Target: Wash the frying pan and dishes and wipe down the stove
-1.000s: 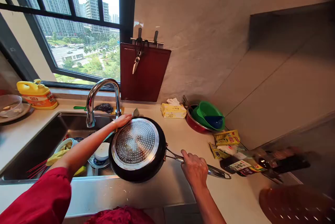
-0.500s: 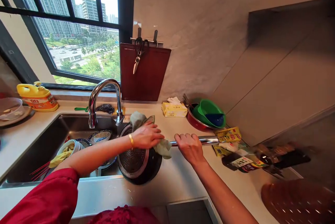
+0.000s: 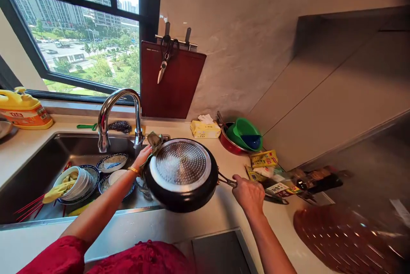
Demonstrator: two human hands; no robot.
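Observation:
A black frying pan (image 3: 192, 195) is held up bottom-side toward me, its dotted metal base showing, over the counter and the sink's right edge. My right hand (image 3: 249, 192) is closed round the pan's handle (image 3: 226, 180). At the pan's far left rim, my left hand (image 3: 143, 157) grips a greyish-green cloth (image 3: 155, 140) pressed against the edge. Part of the left hand's fingers is hidden by the cloth and pan.
Stacked white bowls (image 3: 75, 186), patterned dishes (image 3: 112, 163) and red chopsticks (image 3: 30, 210) lie in the sink (image 3: 28, 180) under a chrome faucet (image 3: 117, 94). A yellow detergent jug (image 3: 24, 109), tissue pack (image 3: 205, 129), green colander (image 3: 245, 131) and dark bottle (image 3: 296, 182) stand around.
The pan has turned so its base faces up toward me, and its handle points right. My left hand with the cloth has moved left, from near the handle to the far left rim.

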